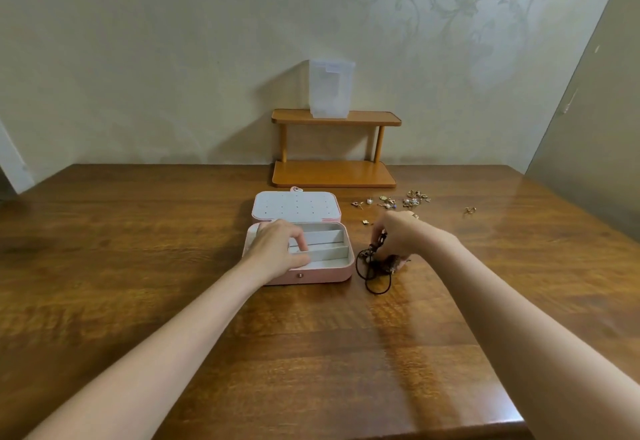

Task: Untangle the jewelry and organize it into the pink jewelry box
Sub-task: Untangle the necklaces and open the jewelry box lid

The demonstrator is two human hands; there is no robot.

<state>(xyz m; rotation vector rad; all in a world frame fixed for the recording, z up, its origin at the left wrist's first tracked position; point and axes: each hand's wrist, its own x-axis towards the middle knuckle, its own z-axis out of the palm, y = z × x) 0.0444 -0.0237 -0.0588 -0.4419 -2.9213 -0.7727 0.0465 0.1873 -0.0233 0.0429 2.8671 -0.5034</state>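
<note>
Right hand: your right hand (398, 231) pinches the tangled dark cord necklace (375, 266), just right of the box.
Left hand: your left hand (277, 249) rests relaxed inside the open pink jewelry box (322, 275).
Loose pieces: small gold earrings and charms (398, 201) scattered behind.
Surface: brown wooden table (173, 266).

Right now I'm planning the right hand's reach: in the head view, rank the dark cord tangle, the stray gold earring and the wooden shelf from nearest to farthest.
1. dark cord tangle, in the right hand grip.
2. stray gold earring, off to its right.
3. wooden shelf, back by the wall.
</note>
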